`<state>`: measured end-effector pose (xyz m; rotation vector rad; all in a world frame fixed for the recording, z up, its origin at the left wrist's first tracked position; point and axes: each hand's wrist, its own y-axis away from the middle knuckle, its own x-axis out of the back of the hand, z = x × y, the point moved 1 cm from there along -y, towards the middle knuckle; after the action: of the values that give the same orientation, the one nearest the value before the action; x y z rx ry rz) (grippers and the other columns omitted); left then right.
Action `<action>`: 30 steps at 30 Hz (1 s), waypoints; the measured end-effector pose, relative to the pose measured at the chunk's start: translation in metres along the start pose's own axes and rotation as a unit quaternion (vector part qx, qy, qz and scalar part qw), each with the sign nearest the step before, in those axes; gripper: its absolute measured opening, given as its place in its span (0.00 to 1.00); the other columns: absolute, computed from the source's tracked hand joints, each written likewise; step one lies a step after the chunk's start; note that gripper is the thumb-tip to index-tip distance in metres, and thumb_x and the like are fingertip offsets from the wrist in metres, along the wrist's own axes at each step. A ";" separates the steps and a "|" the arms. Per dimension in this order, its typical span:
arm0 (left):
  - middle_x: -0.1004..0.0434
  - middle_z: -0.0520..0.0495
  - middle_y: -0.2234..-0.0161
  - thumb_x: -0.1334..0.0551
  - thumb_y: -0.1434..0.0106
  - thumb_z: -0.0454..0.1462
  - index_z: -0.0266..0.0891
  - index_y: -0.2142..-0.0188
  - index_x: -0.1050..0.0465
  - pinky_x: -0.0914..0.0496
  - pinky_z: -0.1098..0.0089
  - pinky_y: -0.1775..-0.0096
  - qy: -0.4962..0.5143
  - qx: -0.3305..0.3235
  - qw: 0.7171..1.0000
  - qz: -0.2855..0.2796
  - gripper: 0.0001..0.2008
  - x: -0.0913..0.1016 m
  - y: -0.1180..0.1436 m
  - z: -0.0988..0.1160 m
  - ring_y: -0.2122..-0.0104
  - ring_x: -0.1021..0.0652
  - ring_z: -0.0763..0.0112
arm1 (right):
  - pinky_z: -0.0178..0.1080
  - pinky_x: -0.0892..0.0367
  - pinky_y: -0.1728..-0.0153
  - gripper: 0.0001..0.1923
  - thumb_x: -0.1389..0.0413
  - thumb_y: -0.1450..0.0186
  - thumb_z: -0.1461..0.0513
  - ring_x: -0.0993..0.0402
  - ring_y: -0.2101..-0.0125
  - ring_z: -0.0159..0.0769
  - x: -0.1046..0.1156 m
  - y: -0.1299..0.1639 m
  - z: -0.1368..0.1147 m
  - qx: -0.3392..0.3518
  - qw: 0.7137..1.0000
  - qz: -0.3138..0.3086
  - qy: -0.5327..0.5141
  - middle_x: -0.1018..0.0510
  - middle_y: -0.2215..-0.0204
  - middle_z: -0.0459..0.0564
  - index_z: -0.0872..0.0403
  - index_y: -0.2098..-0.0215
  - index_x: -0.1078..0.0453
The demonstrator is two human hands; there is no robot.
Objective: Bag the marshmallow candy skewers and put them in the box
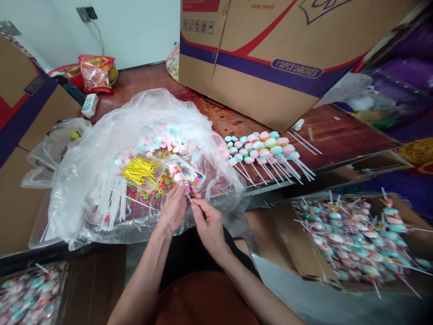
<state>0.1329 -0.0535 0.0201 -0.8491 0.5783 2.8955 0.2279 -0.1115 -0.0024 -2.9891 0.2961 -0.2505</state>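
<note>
The wearer's torso, at six o'clock, was covered by a plain rust-brown garment (203, 300) with a rounded front. Black cloth legwear (179, 253) showed beyond it, at eleven and one o'clock from the garment. The left forearm (144, 280), at seven o'clock, and right forearm (253, 286), at five, were bare, slender and tapered toward the wrists; the left hand (174, 207) and right hand (209, 225) were ungloved.

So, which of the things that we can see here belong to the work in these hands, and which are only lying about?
Likely part of the job:
candy stick, held by left hand and right hand
printed wrapper
gold ties
white sticks
ring sweets
skewered candies

Seemingly just lying about:
red snack packet
small white object
</note>
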 end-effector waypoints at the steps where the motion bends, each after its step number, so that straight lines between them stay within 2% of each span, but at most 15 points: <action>1: 0.19 0.42 0.65 0.30 0.45 0.52 0.39 0.67 0.26 0.25 0.61 0.58 -0.009 -0.005 1.000 0.003 0.20 0.000 0.001 -0.001 0.60 0.18 0.57 | 0.34 0.29 0.65 0.14 0.50 0.29 0.60 0.24 0.69 0.34 -0.001 0.000 -0.001 0.000 1.000 0.003 0.004 0.18 0.67 0.50 0.56 0.58 0.23; 4: 0.19 0.42 0.59 0.32 0.42 0.50 0.41 0.62 0.27 0.26 0.61 0.57 -0.056 -0.035 0.998 0.025 0.17 0.001 0.007 -0.008 0.57 0.19 0.58 | 0.34 0.29 0.64 0.14 0.50 0.29 0.60 0.23 0.68 0.34 -0.001 0.000 -0.002 0.013 1.000 0.019 0.014 0.18 0.64 0.51 0.56 0.57 0.24; 7: 0.20 0.44 0.58 0.31 0.41 0.43 0.43 0.54 0.31 0.26 0.64 0.57 -0.132 -0.107 0.983 0.074 0.18 0.005 0.012 -0.017 0.57 0.20 0.62 | 0.34 0.27 0.63 0.13 0.51 0.29 0.61 0.21 0.67 0.35 0.001 0.000 -0.003 0.049 0.997 0.040 0.046 0.17 0.62 0.53 0.56 0.55 0.25; 10: 0.21 0.46 0.59 0.32 0.40 0.41 0.43 0.54 0.32 0.27 0.67 0.61 -0.231 -0.183 0.948 0.123 0.16 0.010 0.016 -0.019 0.62 0.20 0.65 | 0.34 0.27 0.66 0.13 0.51 0.28 0.63 0.21 0.71 0.34 0.002 0.000 -0.003 0.087 0.990 0.050 0.101 0.17 0.67 0.52 0.55 0.56 0.25; 13: 0.22 0.49 0.63 0.33 0.38 0.39 0.44 0.58 0.29 0.30 0.69 0.63 -0.338 -0.232 0.899 0.153 0.10 0.013 0.018 -0.016 0.68 0.22 0.68 | 0.33 0.28 0.68 0.12 0.51 0.29 0.64 0.21 0.74 0.33 0.000 0.002 -0.001 0.133 0.978 0.063 0.147 0.16 0.68 0.52 0.56 0.56 0.25; 15: 0.22 0.49 0.65 0.35 0.37 0.38 0.44 0.60 0.27 0.31 0.69 0.62 -0.398 -0.256 0.867 0.156 0.06 0.014 0.018 -0.012 0.68 0.23 0.68 | 0.33 0.28 0.69 0.12 0.51 0.29 0.64 0.21 0.74 0.34 -0.001 0.003 0.000 0.156 0.971 0.072 0.168 0.16 0.68 0.53 0.56 0.55 0.25; 17: 0.22 0.50 0.66 0.37 0.35 0.37 0.44 0.61 0.26 0.32 0.69 0.62 -0.432 -0.269 0.847 0.155 0.03 0.015 0.017 -0.010 0.68 0.23 0.68 | 0.33 0.27 0.69 0.13 0.51 0.29 0.65 0.20 0.73 0.34 -0.001 0.003 0.001 0.167 0.966 0.074 0.184 0.16 0.67 0.53 0.56 0.55 0.25; 24: 0.20 0.52 0.70 0.41 0.34 0.36 0.45 0.60 0.25 0.31 0.69 0.64 -0.444 -0.271 0.842 0.146 0.06 0.022 0.015 -0.011 0.70 0.21 0.67 | 0.32 0.27 0.68 0.12 0.50 0.29 0.66 0.20 0.73 0.35 0.000 0.002 0.000 0.181 0.963 0.070 0.185 0.16 0.67 0.54 0.57 0.54 0.25; 27: 0.19 0.51 0.70 0.42 0.33 0.35 0.44 0.60 0.25 0.31 0.70 0.64 -0.459 -0.291 0.827 0.143 0.07 0.025 0.014 -0.013 0.70 0.20 0.68 | 0.33 0.27 0.68 0.12 0.51 0.29 0.65 0.20 0.73 0.34 0.000 0.002 0.001 0.173 0.965 0.067 0.183 0.16 0.67 0.53 0.56 0.54 0.25; 30: 0.19 0.51 0.70 0.44 0.31 0.35 0.43 0.59 0.26 0.30 0.71 0.64 -0.491 -0.316 0.801 0.135 0.08 0.028 0.012 -0.015 0.71 0.20 0.69 | 0.32 0.27 0.69 0.12 0.51 0.28 0.65 0.20 0.74 0.33 -0.001 0.002 0.002 0.169 0.965 0.070 0.190 0.16 0.68 0.52 0.56 0.55 0.26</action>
<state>0.1146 -0.0712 -0.0021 0.8552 -0.4251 3.1905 0.2267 -0.1135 -0.0045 -2.5529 0.4497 -0.7754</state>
